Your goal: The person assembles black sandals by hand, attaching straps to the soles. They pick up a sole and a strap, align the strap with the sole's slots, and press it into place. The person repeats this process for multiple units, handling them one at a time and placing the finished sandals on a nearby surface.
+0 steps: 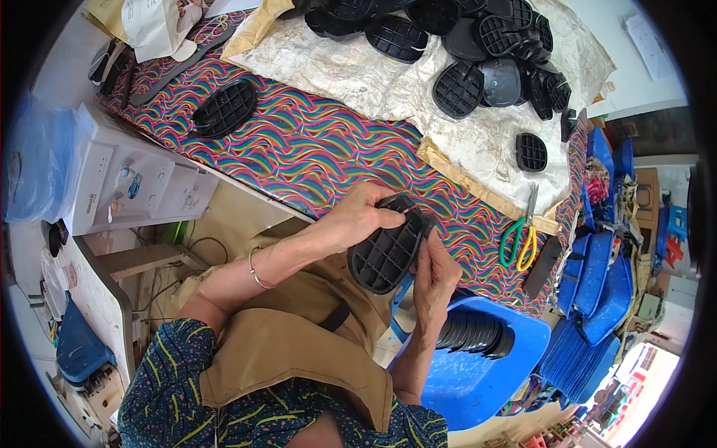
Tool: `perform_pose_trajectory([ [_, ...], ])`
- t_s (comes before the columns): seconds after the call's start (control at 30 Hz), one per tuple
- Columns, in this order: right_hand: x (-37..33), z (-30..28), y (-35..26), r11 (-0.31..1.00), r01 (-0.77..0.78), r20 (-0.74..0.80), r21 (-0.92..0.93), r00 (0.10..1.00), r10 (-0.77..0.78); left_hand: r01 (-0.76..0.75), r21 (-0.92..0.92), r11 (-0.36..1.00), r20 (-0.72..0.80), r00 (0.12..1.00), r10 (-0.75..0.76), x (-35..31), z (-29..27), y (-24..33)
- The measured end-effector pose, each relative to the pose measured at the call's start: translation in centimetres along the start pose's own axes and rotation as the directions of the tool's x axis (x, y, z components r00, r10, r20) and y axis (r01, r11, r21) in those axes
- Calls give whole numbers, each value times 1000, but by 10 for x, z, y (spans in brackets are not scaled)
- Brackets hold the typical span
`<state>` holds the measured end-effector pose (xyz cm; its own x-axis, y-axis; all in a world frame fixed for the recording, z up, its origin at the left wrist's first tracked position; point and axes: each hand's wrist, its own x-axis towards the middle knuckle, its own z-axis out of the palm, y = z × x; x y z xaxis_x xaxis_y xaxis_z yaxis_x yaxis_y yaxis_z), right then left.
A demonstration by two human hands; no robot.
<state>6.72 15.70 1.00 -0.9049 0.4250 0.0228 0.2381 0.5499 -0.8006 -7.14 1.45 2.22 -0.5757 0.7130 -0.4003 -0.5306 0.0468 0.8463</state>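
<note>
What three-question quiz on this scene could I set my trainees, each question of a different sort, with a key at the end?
1. What are the left hand and the right hand holding together?
2. Which colours are the handles of the scissors?
A. red and blue
B. green and yellow
C. both black
3. True or false: a row of black curved pieces lies in the blue tub.

Key:
1. A black piece with a gridded face.
2. B
3. True
</note>
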Motion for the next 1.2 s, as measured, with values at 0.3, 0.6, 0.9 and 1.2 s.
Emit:
perform_pose_trajectory([
  [0.3,-7,-4,-18,1000,22,12,-22,1000,-22,-52,-36,998,-76,996,49,14,-2,-5],
  [0.6,-36,11,-28,993,-98,-129,65,986,106,-138,-137,981,-136,983,119,20,2,6],
  [0.9,-47,17,-32,963,-137,-173,233,968,180,-261,98,960,-183,944,275,11,12,11],
  [1.2,-51,31,-23,970,-14,-295,243,951,88,-336,77,939,-242,907,344,2,18,13],
])
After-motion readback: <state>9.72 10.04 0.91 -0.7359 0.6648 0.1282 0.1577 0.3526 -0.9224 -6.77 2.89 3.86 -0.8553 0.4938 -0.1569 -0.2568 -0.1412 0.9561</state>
